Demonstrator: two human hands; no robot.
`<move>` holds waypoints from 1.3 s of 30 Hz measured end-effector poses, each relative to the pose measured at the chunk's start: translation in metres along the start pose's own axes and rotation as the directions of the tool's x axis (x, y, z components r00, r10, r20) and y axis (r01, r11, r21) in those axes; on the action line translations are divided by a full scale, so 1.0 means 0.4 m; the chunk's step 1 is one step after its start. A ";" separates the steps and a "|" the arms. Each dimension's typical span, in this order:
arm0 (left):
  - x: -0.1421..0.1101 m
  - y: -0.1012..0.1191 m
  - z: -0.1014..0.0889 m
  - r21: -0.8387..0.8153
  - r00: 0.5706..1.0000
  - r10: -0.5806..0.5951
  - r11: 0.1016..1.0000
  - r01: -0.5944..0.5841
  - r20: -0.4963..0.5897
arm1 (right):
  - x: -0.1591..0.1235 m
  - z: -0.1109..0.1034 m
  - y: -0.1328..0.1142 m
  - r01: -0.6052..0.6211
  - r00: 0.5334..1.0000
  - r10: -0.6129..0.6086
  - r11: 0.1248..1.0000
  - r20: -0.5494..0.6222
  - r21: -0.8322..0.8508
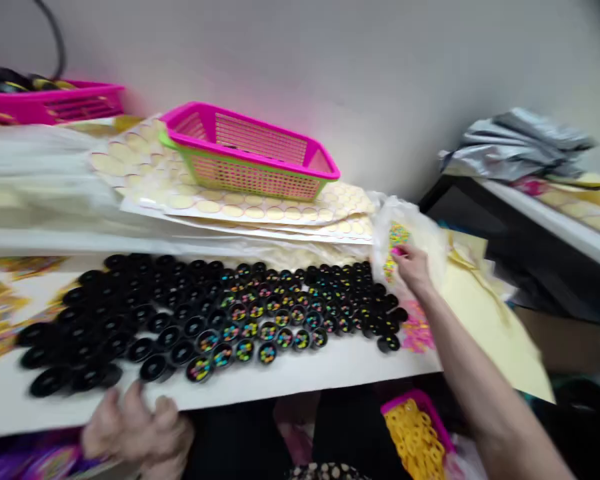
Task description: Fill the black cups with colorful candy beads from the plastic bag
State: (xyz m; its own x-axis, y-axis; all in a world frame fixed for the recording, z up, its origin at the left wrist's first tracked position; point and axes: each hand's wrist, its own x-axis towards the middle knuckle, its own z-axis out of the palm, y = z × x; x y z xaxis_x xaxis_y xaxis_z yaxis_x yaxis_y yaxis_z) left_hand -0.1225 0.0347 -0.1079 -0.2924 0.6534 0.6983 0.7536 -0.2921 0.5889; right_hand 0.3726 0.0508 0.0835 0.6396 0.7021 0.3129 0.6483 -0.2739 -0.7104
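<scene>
My right hand (414,267) reaches into a clear plastic bag (433,233) of small multicoloured beads (398,235). Its fingers are closed on a small pink thing (397,251), whose kind I cannot make out. At the front edge of the table, my left hand (140,427) is blurred, its fingers loosely bent and apart, with nothing visible in them. Rows of small black cups (156,367) cover the white table between the hands. Cups in the middle and to the right hold coloured beads (267,353); those on the left look dark inside.
A pink and green basket (257,177) rests on sticker sheets (215,208) behind the cups. Pink pieces (417,327) lie beside the bag. Below the table edge is a pink basket of yellow rings (414,433). Yellow packets (0,320) lie at left.
</scene>
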 end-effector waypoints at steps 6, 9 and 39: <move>0.025 0.073 -0.036 0.214 0.982 0.178 0.963 -0.161 -0.060 | 0.090 0.033 0.131 0.156 0.876 0.130 0.835 0.464 -0.528; 0.024 0.081 -0.053 0.220 0.985 0.172 0.961 -0.165 -0.013 | 0.080 0.054 0.143 0.024 0.878 0.096 0.970 0.470 -0.243; -0.002 0.077 -0.045 0.213 0.988 0.150 0.967 -0.141 -0.027 | -0.350 0.373 -0.479 0.684 0.173 -0.629 0.630 0.758 0.367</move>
State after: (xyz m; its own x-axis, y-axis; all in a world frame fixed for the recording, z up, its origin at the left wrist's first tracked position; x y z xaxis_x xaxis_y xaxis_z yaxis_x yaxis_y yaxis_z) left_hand -0.1097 0.0126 -0.0828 -0.1914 0.5833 0.7894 0.8951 -0.2262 0.3842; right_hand 0.0973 0.1032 0.0816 -0.6101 0.7920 0.0235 0.6947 0.5490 -0.4648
